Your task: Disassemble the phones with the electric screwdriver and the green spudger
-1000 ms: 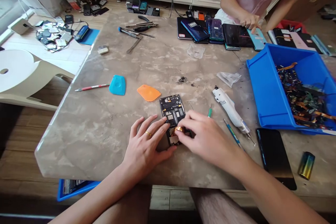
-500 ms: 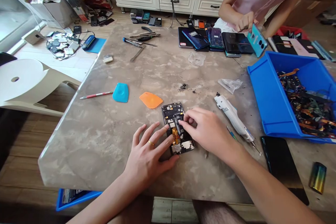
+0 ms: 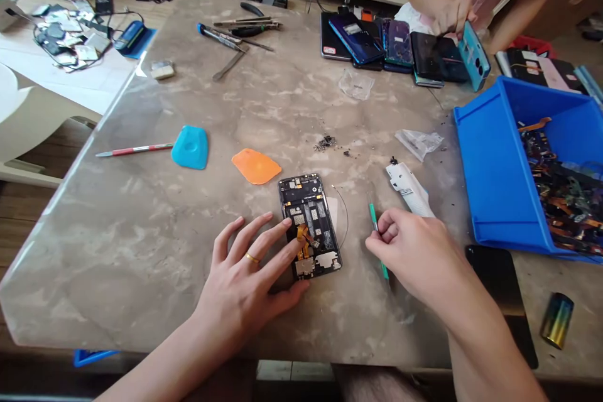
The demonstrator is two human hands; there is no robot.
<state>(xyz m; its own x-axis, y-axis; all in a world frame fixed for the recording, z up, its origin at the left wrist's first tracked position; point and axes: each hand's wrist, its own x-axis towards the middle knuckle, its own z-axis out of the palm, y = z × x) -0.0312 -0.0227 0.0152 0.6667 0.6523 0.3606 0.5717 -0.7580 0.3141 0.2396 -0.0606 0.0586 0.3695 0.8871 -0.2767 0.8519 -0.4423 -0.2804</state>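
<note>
An opened phone with bare circuit boards and an orange flex cable lies on the marble table. My left hand, a ring on one finger, lies flat with fingers spread and fingertips resting on the phone's left edge. My right hand is to the right of the phone, fingers pinched round a thin green tool that lies on the table. A thin black wire curls beside the phone.
An orange pick, a teal pick and a red-handled tool lie to the left. A white electric screwdriver, a blue bin of parts and a black phone sit right. Across the table another person's hand holds a teal phone.
My right hand left the phone's inside and moved right onto the green tool. My left hand stayed on the phone. The person opposite lifted the teal phone.
</note>
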